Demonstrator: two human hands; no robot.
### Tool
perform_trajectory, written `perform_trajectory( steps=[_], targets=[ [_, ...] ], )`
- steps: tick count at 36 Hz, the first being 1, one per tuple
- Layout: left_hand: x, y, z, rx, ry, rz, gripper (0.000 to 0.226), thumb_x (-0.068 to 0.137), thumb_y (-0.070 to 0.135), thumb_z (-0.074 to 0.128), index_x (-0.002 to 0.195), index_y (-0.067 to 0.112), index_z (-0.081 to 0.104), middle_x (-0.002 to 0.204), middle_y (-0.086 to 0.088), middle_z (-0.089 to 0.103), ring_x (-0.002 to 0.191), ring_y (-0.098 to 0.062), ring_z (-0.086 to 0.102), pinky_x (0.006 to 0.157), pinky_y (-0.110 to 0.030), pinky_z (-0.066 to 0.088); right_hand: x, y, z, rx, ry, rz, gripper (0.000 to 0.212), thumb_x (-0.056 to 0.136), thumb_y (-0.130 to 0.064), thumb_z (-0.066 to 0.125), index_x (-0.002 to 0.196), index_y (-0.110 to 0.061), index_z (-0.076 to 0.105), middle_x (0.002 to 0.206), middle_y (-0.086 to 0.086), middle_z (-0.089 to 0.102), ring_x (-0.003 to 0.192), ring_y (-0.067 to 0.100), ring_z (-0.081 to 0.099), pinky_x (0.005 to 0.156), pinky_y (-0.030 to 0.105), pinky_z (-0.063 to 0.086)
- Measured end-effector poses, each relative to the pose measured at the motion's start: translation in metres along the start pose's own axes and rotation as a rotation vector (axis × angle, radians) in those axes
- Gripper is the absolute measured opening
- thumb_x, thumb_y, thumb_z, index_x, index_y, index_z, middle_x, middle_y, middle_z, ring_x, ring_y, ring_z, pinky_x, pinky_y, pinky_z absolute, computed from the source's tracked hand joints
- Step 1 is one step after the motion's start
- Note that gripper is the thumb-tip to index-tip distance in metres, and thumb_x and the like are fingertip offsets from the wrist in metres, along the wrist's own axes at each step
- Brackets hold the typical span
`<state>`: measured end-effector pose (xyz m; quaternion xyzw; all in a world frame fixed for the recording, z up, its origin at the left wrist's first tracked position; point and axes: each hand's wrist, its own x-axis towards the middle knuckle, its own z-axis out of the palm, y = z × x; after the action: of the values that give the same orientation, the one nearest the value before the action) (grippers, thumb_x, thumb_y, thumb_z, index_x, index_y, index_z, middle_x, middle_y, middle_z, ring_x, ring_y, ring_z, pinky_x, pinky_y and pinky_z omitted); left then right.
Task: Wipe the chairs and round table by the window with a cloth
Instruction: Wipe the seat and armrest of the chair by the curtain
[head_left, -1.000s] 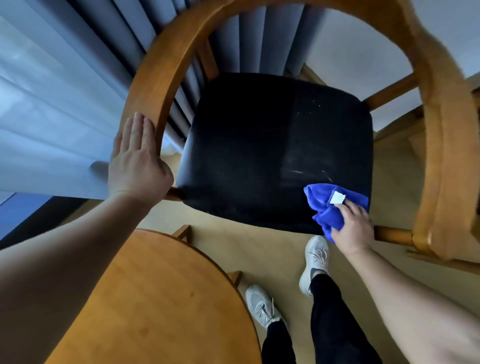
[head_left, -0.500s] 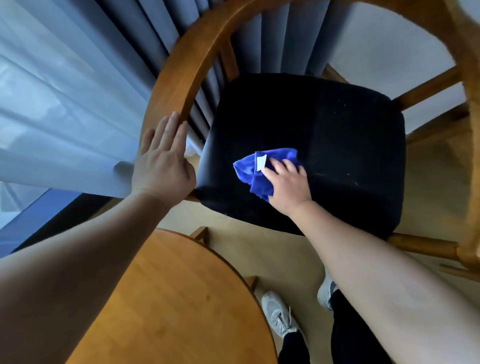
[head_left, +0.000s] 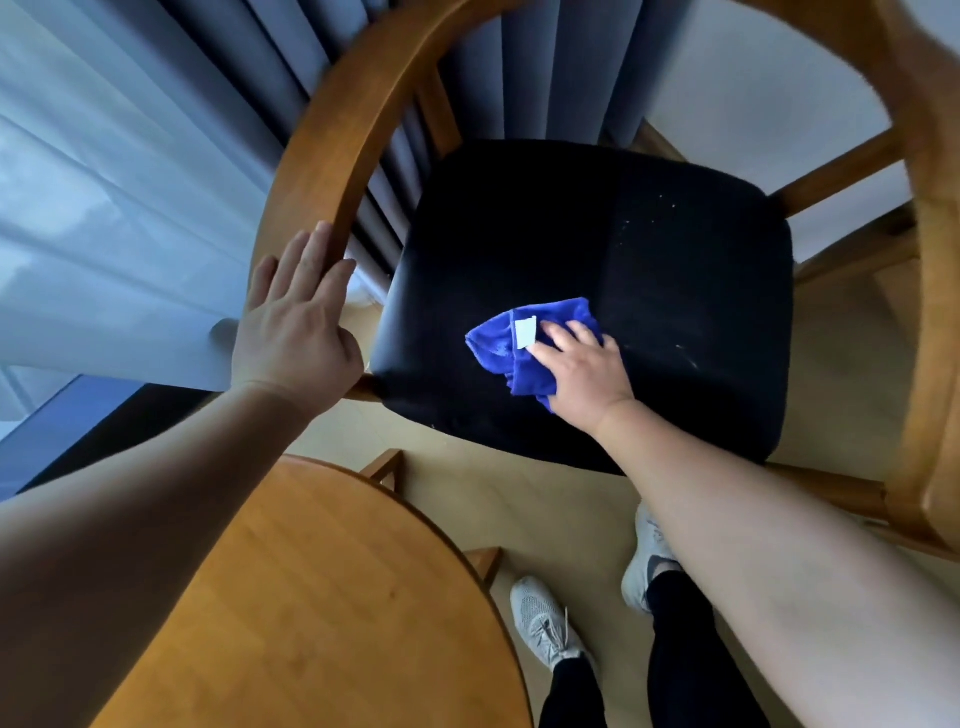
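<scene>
- Presses blue cloth (head_left: 511, 345) onto black chair seat (head_left: 649, 249) w/ right hand (head_left: 582, 374); fingers straight, spread over cloth, not curled round it.
- Places cloth on near-left part of seat as viewed, bunched, white tag (head_left: 525, 332) facing up.
- Rests left hand (head_left: 296, 332) flat on curved wooden chair rail (head_left: 337, 140); fingers extended, close together, gripping nothing.
- Shows round wooden table (head_left: 311, 597) lower left, near seat's front corner; pleated curtain (head_left: 104, 182) upper left, behind rail.
- Shows grey sneakers (head_left: 543, 621) on pale floor (head_left: 519, 493), below seat's front edge.
</scene>
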<state>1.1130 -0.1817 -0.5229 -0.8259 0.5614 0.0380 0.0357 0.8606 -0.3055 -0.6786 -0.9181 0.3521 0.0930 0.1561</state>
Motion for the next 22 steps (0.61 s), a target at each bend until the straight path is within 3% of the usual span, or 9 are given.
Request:
perform_trajectory(
  steps=[5, 12, 22],
  targets=[
    [0.0, 0.0, -0.002, -0.013, -0.002, -0.003, 0.064, 0.078, 0.013, 0.055, 0.14, 0.013, 0.04, 0.158, -0.009, 0.015, 0.146, -0.025, 0.007, 0.118, -0.041, 0.005, -0.035, 0.059, -0.01, 0.038, -0.004, 0.239, 0.064, 0.072, -0.038, 0.076, 0.132, -0.028, 0.055, 0.146, 0.0, 0.045, 0.133, 0.029, 0.039, 0.098, 0.05, 0.037],
    [-0.001, -0.001, -0.004, -0.01, -0.026, 0.018, 0.067, 0.079, 0.017, 0.058, 0.142, 0.014, 0.038, 0.158, -0.009, 0.014, 0.146, -0.025, 0.006, 0.118, -0.046, 0.008, -0.112, 0.137, 0.004, 0.252, 0.182, 0.889, 0.057, 0.074, -0.01, 0.068, 0.13, -0.014, 0.057, 0.14, 0.012, 0.048, 0.122, 0.044, 0.044, 0.1, 0.05, 0.041],
    [0.0, 0.0, -0.006, -0.027, -0.021, -0.001, 0.065, 0.08, 0.015, 0.056, 0.142, 0.014, 0.038, 0.158, -0.01, 0.017, 0.146, -0.026, 0.007, 0.118, -0.048, 0.009, -0.106, 0.136, 0.005, 0.3, 0.198, 0.914, 0.05, 0.076, -0.015, 0.064, 0.126, -0.014, 0.057, 0.137, 0.016, 0.049, 0.118, 0.046, 0.048, 0.1, 0.048, 0.042]
  ],
)
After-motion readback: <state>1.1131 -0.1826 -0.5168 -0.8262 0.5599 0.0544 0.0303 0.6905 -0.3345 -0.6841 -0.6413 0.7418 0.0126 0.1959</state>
